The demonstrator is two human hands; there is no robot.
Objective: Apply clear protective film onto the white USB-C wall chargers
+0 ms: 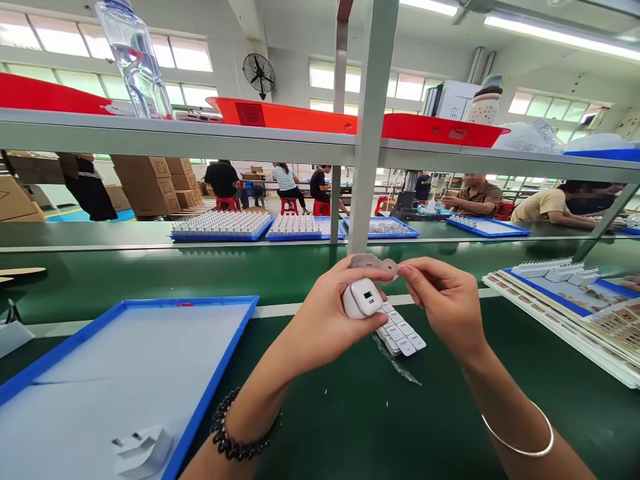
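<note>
My left hand [325, 313] is closed around a white charger [361, 300], whose end with two port openings faces me. Above it, by the same hand's fingers, is a thin translucent film piece [367, 261] with a rounded tab. My right hand [443, 300] pinches the tab's edge between thumb and fingertips. Below the hands, a stack of white label sheets [403, 333] lies on the green bench, partly hidden by my left hand. A strip of clear plastic [397, 363] lies beside the stack.
A blue-rimmed tray [215, 393] at left holds a white plug adapter [143, 452]. Stacked trays [565, 320] stand at right. Across the bench are trays of white parts [220, 223]. A metal post [367, 133] and a shelf [200, 137] rise ahead. People sit beyond.
</note>
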